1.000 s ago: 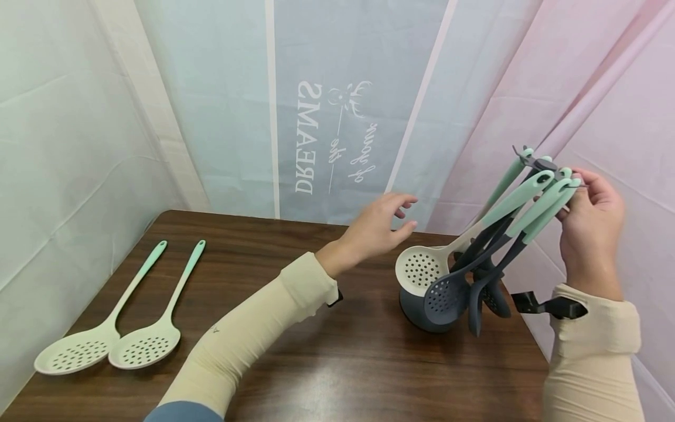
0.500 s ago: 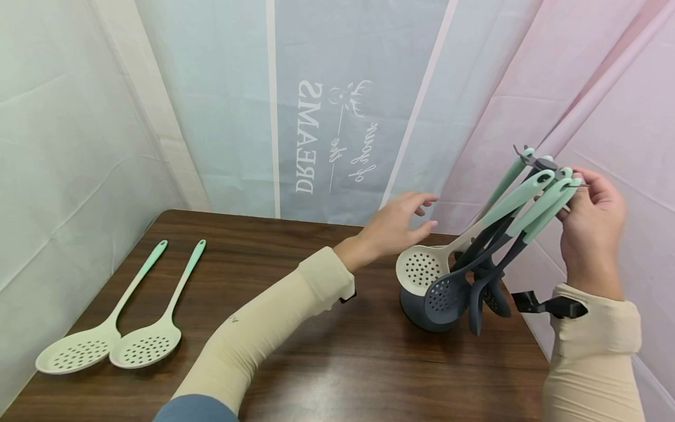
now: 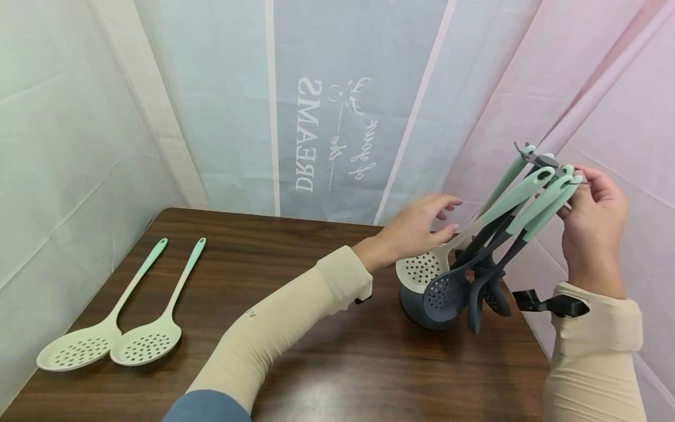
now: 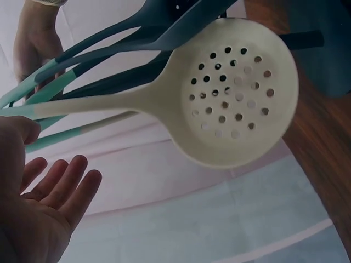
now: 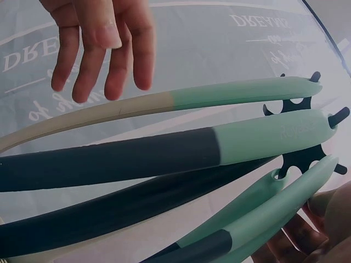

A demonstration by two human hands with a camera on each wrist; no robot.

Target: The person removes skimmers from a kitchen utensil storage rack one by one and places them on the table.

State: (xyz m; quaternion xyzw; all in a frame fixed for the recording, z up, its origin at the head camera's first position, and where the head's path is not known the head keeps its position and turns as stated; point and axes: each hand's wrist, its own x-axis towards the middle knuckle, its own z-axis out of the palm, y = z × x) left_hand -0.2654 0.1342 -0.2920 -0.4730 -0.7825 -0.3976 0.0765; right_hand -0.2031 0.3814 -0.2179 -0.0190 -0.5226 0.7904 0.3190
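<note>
A rotating utensil rack with a dark hooked top carries several hanging kitchen tools with mint handle ends. Its round grey base stands on the table at the right. My right hand grips the rack's top edge beside the handle ends; handles partly hide its fingertips. On the near left side hangs a cream skimmer. Fingers spread and thumb apart, my left hand hovers beside its handle and holds nothing. A dark slotted spoon hangs in front of the skimmer.
Two cream skimmers with mint handles, the left one and the right one, lie side by side on the brown wooden table. A printed curtain hangs behind the table, with a pink curtain at the right.
My left hand has moved right, toward the hanging cream skimmer, and now covers part of it in the head view. The right hand stays in place at the rack top.
</note>
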